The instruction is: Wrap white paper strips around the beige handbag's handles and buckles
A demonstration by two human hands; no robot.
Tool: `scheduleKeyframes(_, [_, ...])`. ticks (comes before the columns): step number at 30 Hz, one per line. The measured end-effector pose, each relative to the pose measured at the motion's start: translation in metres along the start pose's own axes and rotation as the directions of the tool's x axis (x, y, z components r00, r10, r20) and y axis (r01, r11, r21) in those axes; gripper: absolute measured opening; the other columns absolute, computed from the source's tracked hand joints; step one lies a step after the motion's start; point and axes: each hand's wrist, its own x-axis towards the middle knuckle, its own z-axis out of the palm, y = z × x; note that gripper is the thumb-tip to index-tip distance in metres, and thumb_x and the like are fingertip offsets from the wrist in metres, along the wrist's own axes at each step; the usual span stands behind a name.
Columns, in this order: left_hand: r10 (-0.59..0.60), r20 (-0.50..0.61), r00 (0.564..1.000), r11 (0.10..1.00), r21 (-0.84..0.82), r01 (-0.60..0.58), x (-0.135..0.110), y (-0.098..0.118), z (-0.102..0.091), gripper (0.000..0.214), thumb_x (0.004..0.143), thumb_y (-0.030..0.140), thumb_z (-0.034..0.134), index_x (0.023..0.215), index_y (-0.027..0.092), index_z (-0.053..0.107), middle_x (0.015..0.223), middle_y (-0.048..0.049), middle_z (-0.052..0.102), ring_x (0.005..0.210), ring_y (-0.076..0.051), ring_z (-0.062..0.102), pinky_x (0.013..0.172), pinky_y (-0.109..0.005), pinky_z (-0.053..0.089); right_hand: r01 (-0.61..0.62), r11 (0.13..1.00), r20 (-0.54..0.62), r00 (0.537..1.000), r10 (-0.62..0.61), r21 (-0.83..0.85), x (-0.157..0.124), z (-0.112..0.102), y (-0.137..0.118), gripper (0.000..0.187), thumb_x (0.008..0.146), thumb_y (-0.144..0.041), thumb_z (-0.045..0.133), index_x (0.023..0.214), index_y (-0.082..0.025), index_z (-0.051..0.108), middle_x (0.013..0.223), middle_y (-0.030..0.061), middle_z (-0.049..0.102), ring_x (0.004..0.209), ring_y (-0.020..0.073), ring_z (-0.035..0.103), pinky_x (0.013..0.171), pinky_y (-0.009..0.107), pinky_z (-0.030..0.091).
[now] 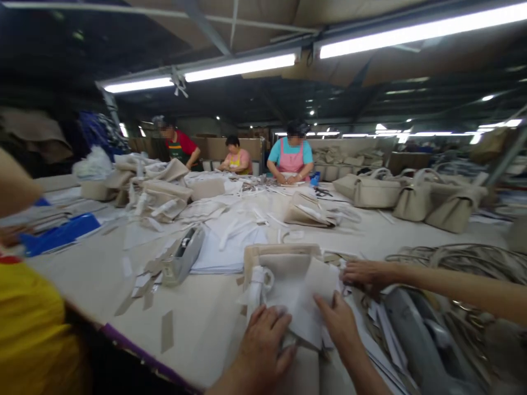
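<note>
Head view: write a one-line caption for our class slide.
Left hand and right hand on pale material at a cluttered table, beige bags and co-workers beyond.

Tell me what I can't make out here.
In the head view:
Part of the beige piece, hidden by the left hand.
The yellow-shirted person, cut off by the left edge.
Another person's arm, cut off by the right edge.
The far green apron's details, too small.
</note>
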Motion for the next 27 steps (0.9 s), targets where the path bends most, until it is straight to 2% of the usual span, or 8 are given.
scheduleKeyframes(6, [0.161, -0.051, 0.986, 0.968, 0.205, -0.147, -0.003, -0.016, 0.007, 0.044, 0.079, 0.026, 0.055, 0.122, 0.024, 0.05, 0.12, -0.0058, 0.058, 0.111, -0.022, 0.053, 0.102, -0.043, 0.034, 0.012, 0.999, 0.023, 1.0, -0.013, 0.052, -0.008, 0.022, -0.009, 0.039, 0.07, -0.039, 0.056, 0.102, -0.018, 0.059, 0.091, 0.0068, 0.068, 0.086, 0.0242, 0.061, 0.08, 0.034, 0.043])
scheduleKeyframes(12, [0.171, -0.012, 0.985, 0.956, 0.246, -0.162, -0.006, -0.025, 0.005, 0.043, 0.08, 0.026, 0.053, 0.123, 0.024, 0.049, 0.122, -0.0058, 0.058, 0.111, -0.023, 0.053, 0.101, -0.046, 0.034, -0.029, 0.982, 0.058, 0.998, 0.018, 0.188, -0.007, 0.025, 0.001, 0.033, 0.069, -0.037, 0.059, 0.094, -0.017, 0.062, 0.09, 0.0059, 0.069, 0.085, 0.022, 0.062, 0.078, 0.031, 0.046])
scheduleKeyframes(16, [0.086, 0.064, 0.994, 0.988, 0.12, -0.093, -0.004, -0.02, -0.009, 0.044, 0.076, 0.02, 0.055, 0.12, 0.027, 0.053, 0.122, -0.0052, 0.057, 0.114, -0.024, 0.051, 0.103, -0.05, 0.03, -0.1, 0.952, 0.082, 0.993, 0.079, 0.289, -0.005, 0.025, 0.0, 0.036, 0.066, -0.036, 0.061, 0.094, -0.014, 0.064, 0.086, 0.0074, 0.07, 0.082, 0.0237, 0.064, 0.072, 0.031, 0.048])
scheduleKeyframes(20, [-0.1, 0.023, 0.995, 0.973, -0.208, 0.103, 0.017, 0.001, -0.033, 0.041, 0.078, 0.027, 0.055, 0.119, 0.025, 0.054, 0.126, -0.0074, 0.054, 0.119, -0.025, 0.045, 0.105, -0.048, 0.027, -0.174, 0.893, 0.12, 0.983, 0.136, 0.416, -0.005, 0.021, 0.0, 0.04, 0.066, -0.037, 0.062, 0.098, -0.011, 0.062, 0.092, 0.0096, 0.07, 0.083, 0.0244, 0.064, 0.072, 0.031, 0.05])
scheduleKeyframes(22, [-0.263, 0.01, 0.965, 0.85, -0.472, 0.236, 0.039, 0.01, -0.037, 0.043, 0.079, 0.03, 0.054, 0.122, 0.022, 0.051, 0.128, -0.009, 0.052, 0.121, -0.024, 0.043, 0.104, -0.042, 0.029, -0.208, 0.855, 0.139, 0.977, 0.16, 0.474, -0.004, 0.019, 0.001, 0.042, 0.068, -0.038, 0.061, 0.101, -0.011, 0.06, 0.095, 0.01, 0.07, 0.085, 0.0242, 0.064, 0.073, 0.031, 0.051])
scheduleKeyframes(23, [-0.344, 0.053, 0.937, 0.732, -0.611, 0.303, 0.052, 0.012, -0.034, 0.042, 0.079, 0.03, 0.053, 0.12, 0.019, 0.051, 0.126, -0.0099, 0.053, 0.118, -0.023, 0.045, 0.102, -0.038, 0.032, -0.222, 0.84, 0.148, 0.974, 0.17, 0.495, -0.004, 0.018, 0.002, 0.043, 0.069, -0.039, 0.06, 0.101, -0.011, 0.059, 0.095, 0.0099, 0.07, 0.085, 0.024, 0.064, 0.073, 0.031, 0.051])
scheduleKeyframes(25, [-0.533, 0.24, 0.811, 0.362, -0.802, 0.475, 0.078, 0.01, -0.022, 0.039, 0.077, 0.028, 0.055, 0.114, 0.014, 0.054, 0.119, -0.0121, 0.057, 0.11, -0.021, 0.052, 0.093, -0.031, 0.038, -0.259, 0.803, 0.174, 0.965, 0.194, 0.538, -0.003, 0.015, 0.004, 0.043, 0.069, -0.04, 0.06, 0.103, -0.012, 0.059, 0.093, 0.0089, 0.07, 0.084, 0.0239, 0.065, 0.073, 0.032, 0.052])
scheduleKeyframes(27, [-0.573, 0.342, 0.745, 0.222, -0.81, 0.542, 0.102, 0.003, -0.004, 0.035, 0.077, 0.028, 0.053, 0.108, 0.011, 0.056, 0.105, -0.0131, 0.062, 0.092, -0.019, 0.06, 0.078, -0.028, 0.045, -0.295, 0.751, 0.212, 0.955, 0.209, 0.591, -0.001, 0.013, 0.004, 0.044, 0.068, -0.039, 0.063, 0.103, -0.013, 0.059, 0.089, 0.0071, 0.071, 0.083, 0.024, 0.065, 0.072, 0.032, 0.052])
